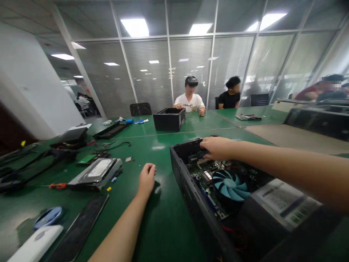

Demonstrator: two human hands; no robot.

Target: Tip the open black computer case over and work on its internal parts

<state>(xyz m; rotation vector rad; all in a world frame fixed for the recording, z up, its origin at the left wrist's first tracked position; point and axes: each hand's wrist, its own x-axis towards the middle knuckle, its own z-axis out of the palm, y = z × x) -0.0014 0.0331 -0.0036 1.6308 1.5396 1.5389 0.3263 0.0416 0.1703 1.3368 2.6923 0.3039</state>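
An open black computer case (188, 198) lies on its side to the right of centre. Inside it are a cooling fan with teal blades (231, 185) and a grey power supply (283, 203) with labels. My right hand (218, 147) reaches over the far end of the case, fingers bent down toward the inside. Its fingertips are partly hidden, and I cannot make out what they grip. On the table left of the case rests my left hand (147, 179), its fingers curled in, with nothing visible in them.
At left lie a hard drive (99, 170), an orange-handled screwdriver (57, 186), a long black panel (81, 225), a blue ring (48, 217) and cables. Across the green table (152, 147) a person (190, 100) sits behind another black case (169, 122). More people sit at right.
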